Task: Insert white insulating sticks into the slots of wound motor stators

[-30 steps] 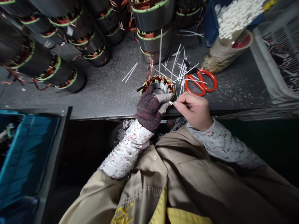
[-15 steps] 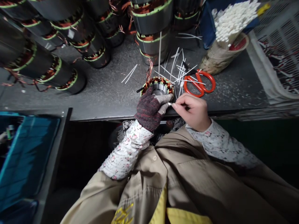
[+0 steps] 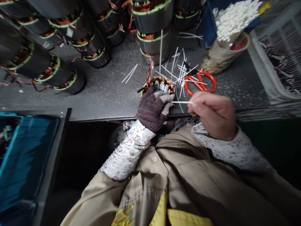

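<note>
Right hand (image 3: 213, 114) has drawn away, pinching a white strip (image 3: 182, 102) that now stretches visibly toward the gloved left hand (image 3: 151, 108), so probably it is being pulled through; that hand grips the wound ring (image 3: 168, 83) on the bench (image 3: 98, 102) near its front edge, red-handled scissors (image 3: 201, 81) lying to the right

Workshop, judging by stacked copper-wound stators (image 3: 152, 20) on a bench (image 3: 105, 94).
</note>
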Tool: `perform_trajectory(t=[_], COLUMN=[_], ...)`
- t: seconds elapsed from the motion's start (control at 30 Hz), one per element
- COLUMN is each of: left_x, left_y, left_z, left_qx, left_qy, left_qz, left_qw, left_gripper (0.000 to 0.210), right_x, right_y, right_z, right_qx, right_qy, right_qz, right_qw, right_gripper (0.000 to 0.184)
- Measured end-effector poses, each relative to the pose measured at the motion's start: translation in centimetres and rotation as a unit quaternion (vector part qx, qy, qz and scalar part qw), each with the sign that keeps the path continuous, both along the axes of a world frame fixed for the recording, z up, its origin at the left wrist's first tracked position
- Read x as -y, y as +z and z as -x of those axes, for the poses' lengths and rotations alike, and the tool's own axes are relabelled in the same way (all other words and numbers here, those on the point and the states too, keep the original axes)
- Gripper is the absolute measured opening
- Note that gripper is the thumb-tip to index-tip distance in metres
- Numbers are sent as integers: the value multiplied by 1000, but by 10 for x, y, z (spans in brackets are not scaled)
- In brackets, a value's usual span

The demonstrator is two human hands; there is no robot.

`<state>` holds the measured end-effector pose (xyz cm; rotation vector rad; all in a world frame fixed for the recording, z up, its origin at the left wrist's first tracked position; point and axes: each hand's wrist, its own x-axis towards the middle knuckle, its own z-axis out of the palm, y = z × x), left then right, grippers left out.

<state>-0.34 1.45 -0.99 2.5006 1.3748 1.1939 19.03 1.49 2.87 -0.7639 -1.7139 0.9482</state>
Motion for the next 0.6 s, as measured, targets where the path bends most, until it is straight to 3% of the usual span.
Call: perform_trajectory(t=[0.07,0.17,0.23,0.4,0.5,0.6], left_x=[2,2,0,-5,-6,-4], left_y=[-1,-5,-6,-3,-1,1], left_z=[0,4,5,2,4,11], left_qx=[16,0,-23,-43,-48,-20], left_qy=[28,30,19,-11,-7,-4], left_qz=[1,-17,-29,9,9,25], left_qw=[999,999,999,999,999,999], left_gripper=[20,21,19,19,22,20], right_x=[2,2,-2,-25,-38,-42], right_y=[0,-4,-5,4,4,-3], right_z=[-5,-13,-15,26,60,49], right_qx=[-64,-104,-124,-203,-169,-90], right_qy=[35,149,147,12,6,-44], right_qz=[60,205,249,230,234,109], right_qw=[996,962,949,952,958,989], right_gripper=[26,38,38,35,40,41])
